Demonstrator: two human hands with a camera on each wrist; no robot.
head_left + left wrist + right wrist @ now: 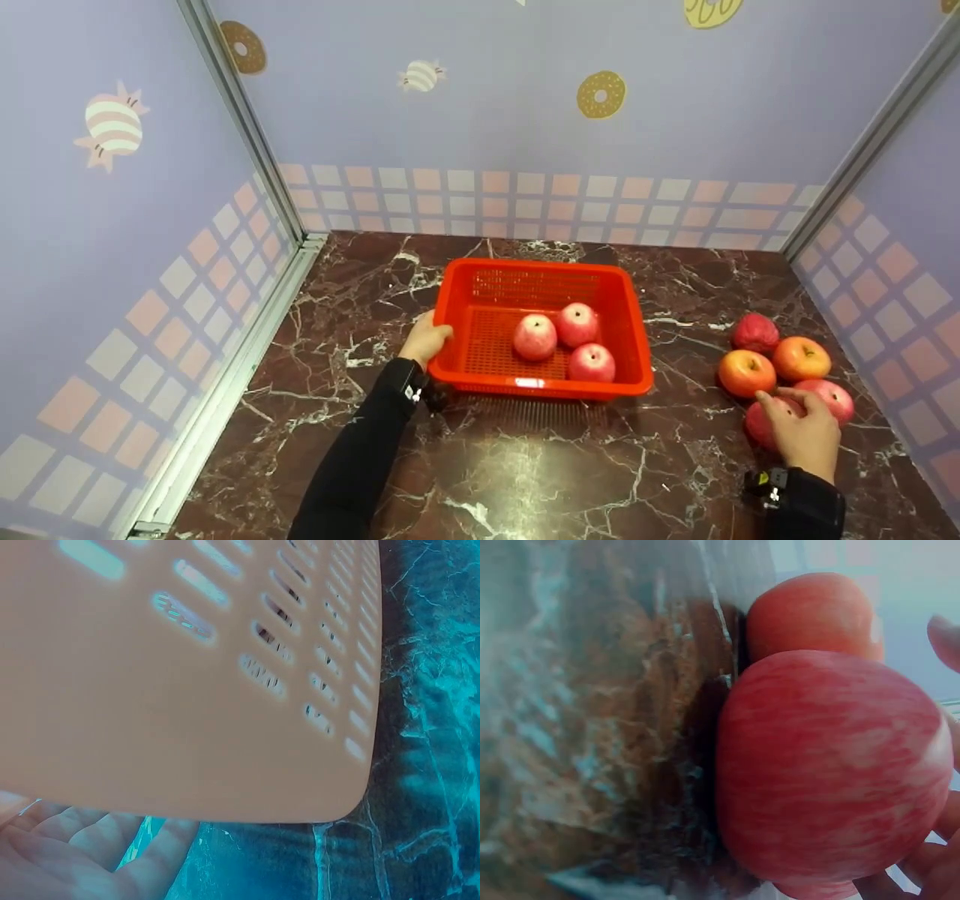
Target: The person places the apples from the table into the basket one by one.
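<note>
A red plastic basket (540, 388) stands on the dark marbled table with three red apples inside, among them one apple (535, 337) near its middle. My left hand (426, 339) holds the basket's left side, thumb over the rim; in the left wrist view its fingers lie under the pale-looking basket edge (187, 765). On the right, my right hand (808, 427) reaches over the front red apple (832, 765), its curved fingers right at the apple's top and side. In the right wrist view the thumb (946, 643) stands off from that apple.
Behind the right hand cluster two orange-red apples (747, 373) (802, 358), a dark red fruit (755, 332) and another red apple (829, 400). Patterned panels (525, 112) enclose the table at the back and both sides.
</note>
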